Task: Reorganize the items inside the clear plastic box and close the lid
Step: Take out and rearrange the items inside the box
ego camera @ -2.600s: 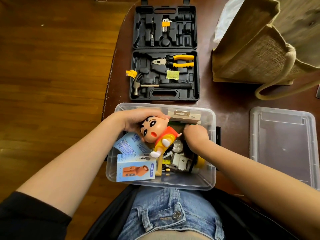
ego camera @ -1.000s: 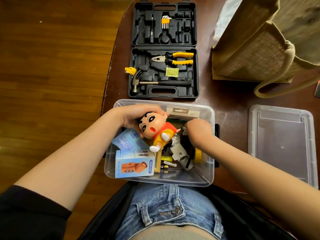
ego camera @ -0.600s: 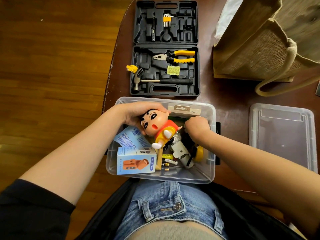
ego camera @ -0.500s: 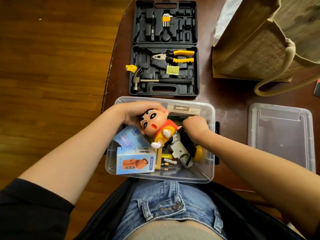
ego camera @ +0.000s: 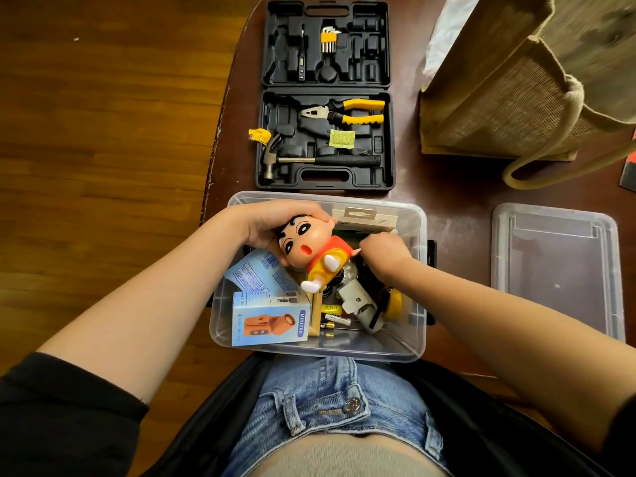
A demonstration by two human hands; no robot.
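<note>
The clear plastic box stands open at the table's near edge, against my lap. My left hand grips the head of a cartoon boy figurine in a red shirt, held tilted over the box. My right hand reaches down into the box's right half with fingers curled; what they hold is hidden. Inside lie a blue mini fan carton, a blue leaflet, a grey bracket, a yellow disc and batteries. The clear lid lies flat to the right.
An open black tool case with pliers, a hammer and hex keys sits right behind the box. A woven jute bag stands at the back right. The table's left edge drops to wooden floor.
My right hand has shifted slightly left and deeper among the items near the figurine. My left hand keeps its hold on the figurine's head, almost unmoved.
</note>
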